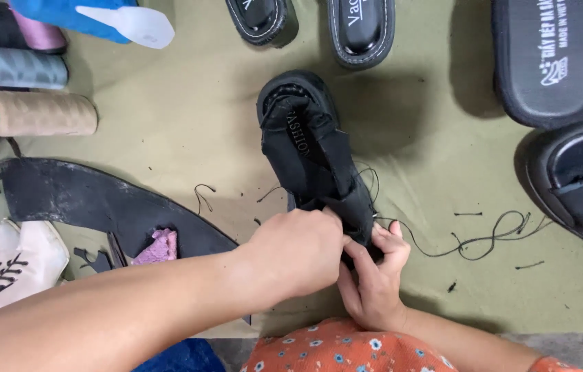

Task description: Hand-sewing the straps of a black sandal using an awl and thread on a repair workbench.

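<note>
While both hands pinch its near end, the black sandal (pixel 309 148) lies on the worktop (pixel 181 110). Left hand (pixel 302 249) and right hand (pixel 374 272) grip soft straps; its thick sole looks stiff, light.

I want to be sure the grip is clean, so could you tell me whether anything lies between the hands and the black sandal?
Nothing visible does. The left hand and right hand both grip the heel end of the black sandal directly; loose black thread trails off to the right.
</note>
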